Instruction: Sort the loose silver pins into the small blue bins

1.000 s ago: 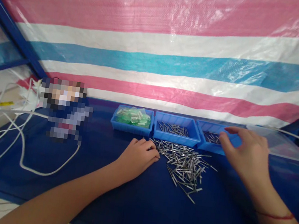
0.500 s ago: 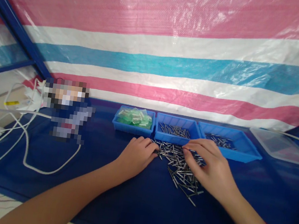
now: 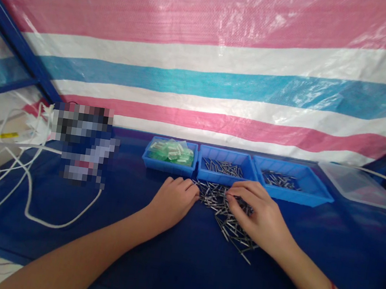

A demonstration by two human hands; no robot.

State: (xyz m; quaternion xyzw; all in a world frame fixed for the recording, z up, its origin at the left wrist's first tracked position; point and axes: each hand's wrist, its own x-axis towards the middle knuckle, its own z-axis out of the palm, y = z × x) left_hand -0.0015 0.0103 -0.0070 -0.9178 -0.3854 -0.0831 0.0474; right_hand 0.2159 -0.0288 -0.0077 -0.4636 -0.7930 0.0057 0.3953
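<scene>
A loose pile of small metal pins (image 3: 229, 219) lies on the dark blue table cover (image 3: 170, 256). My left hand (image 3: 172, 201) rests at the pile's left edge with its fingers curled under; what they hold is hidden. My right hand (image 3: 258, 216) lies on top of the pile, fingers bent and pinching among the pins. Behind the pile stand three blue trays: the left tray (image 3: 170, 164) holds green plastic parts, the middle tray (image 3: 226, 175) and the right tray (image 3: 294, 192) hold metal pins.
A clear plastic lid (image 3: 359, 189) lies at the far right. White cables (image 3: 28, 188) loop over the table's left side beside a blurred-out object (image 3: 81, 143). A striped pink, white and blue tarp (image 3: 208, 60) forms the back wall.
My right hand came back from the right tray and settled leftward onto the pin pile. My left hand has stayed at the pile's left edge.
</scene>
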